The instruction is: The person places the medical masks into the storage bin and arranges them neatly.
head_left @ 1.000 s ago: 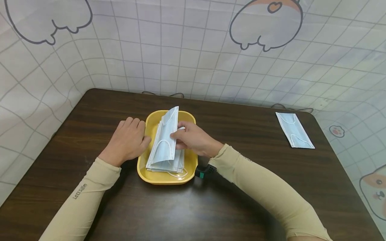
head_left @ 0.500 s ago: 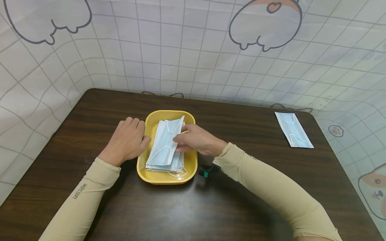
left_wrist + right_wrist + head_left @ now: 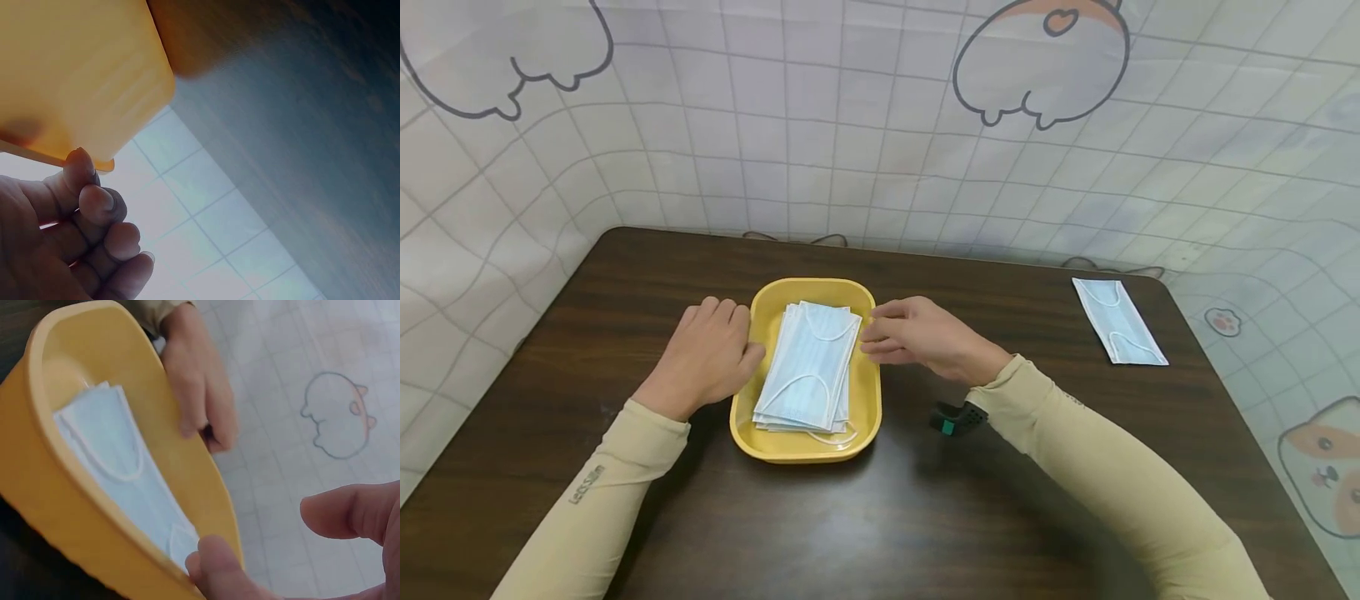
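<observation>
A yellow tray [image 3: 865, 417] stands on the table with several pale blue face masks [image 3: 805, 371] stacked in it, ear loops showing on top. My left hand [image 3: 703, 358] pinches the tray's left rim, thumb over the edge and the other fingers curled outside, as the left wrist view shows. Just off the right rim is my right hand [image 3: 925, 337]. Its thumb and fingers are apart with nothing between them in the right wrist view, where the fingertips [image 3: 212, 550] overlap the tray's near edge.
One more face mask [image 3: 1120, 322] lies flat at the back right of the dark wooden table [image 3: 820, 533]. Behind the table hangs a white grid-patterned cloth [image 3: 850, 125] with cartoon animals. A black band [image 3: 955, 419] shows under the right wrist.
My right hand has let the top mask down onto the stack, released it and drawn back to the right. The left hand stays at the rim. The head view has shifted slightly.
</observation>
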The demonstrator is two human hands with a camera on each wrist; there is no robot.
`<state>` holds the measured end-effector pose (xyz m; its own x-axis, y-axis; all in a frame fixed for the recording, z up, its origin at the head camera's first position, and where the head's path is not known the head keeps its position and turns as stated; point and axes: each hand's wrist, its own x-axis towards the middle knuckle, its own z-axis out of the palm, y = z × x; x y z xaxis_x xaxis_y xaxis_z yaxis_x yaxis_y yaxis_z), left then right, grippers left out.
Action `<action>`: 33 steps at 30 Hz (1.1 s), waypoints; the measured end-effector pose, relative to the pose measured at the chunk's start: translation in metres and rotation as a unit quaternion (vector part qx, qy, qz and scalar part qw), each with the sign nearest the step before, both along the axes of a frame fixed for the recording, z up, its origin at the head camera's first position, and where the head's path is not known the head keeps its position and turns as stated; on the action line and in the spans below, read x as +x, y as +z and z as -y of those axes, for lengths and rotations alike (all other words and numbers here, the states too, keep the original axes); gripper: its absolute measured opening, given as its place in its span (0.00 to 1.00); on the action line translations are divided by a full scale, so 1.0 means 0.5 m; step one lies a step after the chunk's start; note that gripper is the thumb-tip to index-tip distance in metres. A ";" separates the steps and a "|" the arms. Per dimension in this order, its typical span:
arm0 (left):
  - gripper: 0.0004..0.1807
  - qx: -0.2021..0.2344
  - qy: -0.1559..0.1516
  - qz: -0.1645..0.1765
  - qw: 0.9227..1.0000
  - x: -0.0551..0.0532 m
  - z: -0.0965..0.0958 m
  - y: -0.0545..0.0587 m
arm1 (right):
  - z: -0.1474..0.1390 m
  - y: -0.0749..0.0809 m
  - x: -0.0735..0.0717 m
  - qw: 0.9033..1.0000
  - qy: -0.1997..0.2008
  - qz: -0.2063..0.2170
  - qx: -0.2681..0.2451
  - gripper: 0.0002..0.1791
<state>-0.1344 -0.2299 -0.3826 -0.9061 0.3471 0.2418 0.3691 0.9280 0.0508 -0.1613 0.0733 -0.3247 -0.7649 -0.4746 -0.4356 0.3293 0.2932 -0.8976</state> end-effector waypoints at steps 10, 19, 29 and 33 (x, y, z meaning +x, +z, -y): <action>0.12 0.001 0.005 0.009 1.000 0.002 -0.003 -0.001 | -0.079 0.012 -0.002 0.997 -0.020 -0.066 -0.028 0.26; 0.13 0.002 0.000 -0.003 1.000 0.000 -0.004 -0.005 | -0.144 0.014 -0.007 0.992 -0.065 -0.111 0.004 0.18; 0.13 0.004 0.005 0.009 1.000 0.000 -0.006 -0.004 | -0.223 0.005 -0.019 0.982 -0.127 -0.138 -0.008 0.14; 0.13 0.002 0.009 0.017 1.000 -0.001 -0.007 -0.003 | -0.251 0.001 -0.023 0.978 -0.142 -0.148 -0.033 0.13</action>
<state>-0.1347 -0.2263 -0.3843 -0.9199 0.3301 0.2116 0.3505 0.9342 0.0663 -0.1726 0.1990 -0.3243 -0.9576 -0.2452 -0.1514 0.1123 0.1660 -0.9797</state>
